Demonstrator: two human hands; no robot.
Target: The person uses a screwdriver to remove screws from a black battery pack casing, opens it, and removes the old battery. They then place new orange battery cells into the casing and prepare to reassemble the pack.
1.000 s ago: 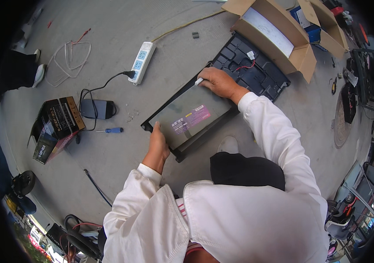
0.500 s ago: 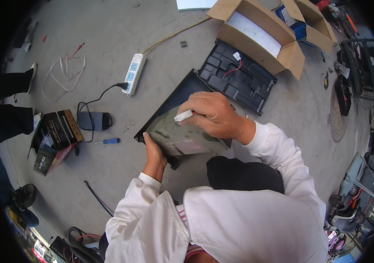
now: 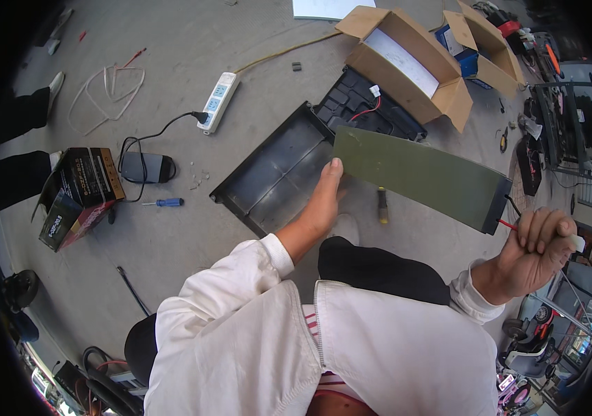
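A long green-wrapped battery pack (image 3: pixel 421 173) is held up in front of me, tilted down to the right. My left hand (image 3: pixel 325 201) grips its left end, the thumb showing at the edge and the other fingers hidden behind. From the dark right end come a red and a black wire, leading to my right hand (image 3: pixel 533 251). That hand is closed on them, and a white plug (image 3: pixel 576 243) sticks out past its fingers. Left of the pack, a black plastic case half (image 3: pixel 268 170) lies with its hollow side up. The ribbed other half (image 3: pixel 358 97), with a red lead and white plug, is partly hidden behind the pack.
Open cardboard boxes (image 3: pixel 452 100) stand at the far right. A power strip (image 3: pixel 218 102), a charger (image 3: pixel 144 168), a blue screwdriver (image 3: pixel 164 202) and a printed box (image 3: pixel 81 197) are on the left. Another screwdriver (image 3: pixel 382 205) lies below the pack. Someone's legs (image 3: pixel 22 128) show at far left.
The pack has come up out of the area over the case and swung right, showing a plain green face. My right hand has moved from its top far right with the wires and plug.
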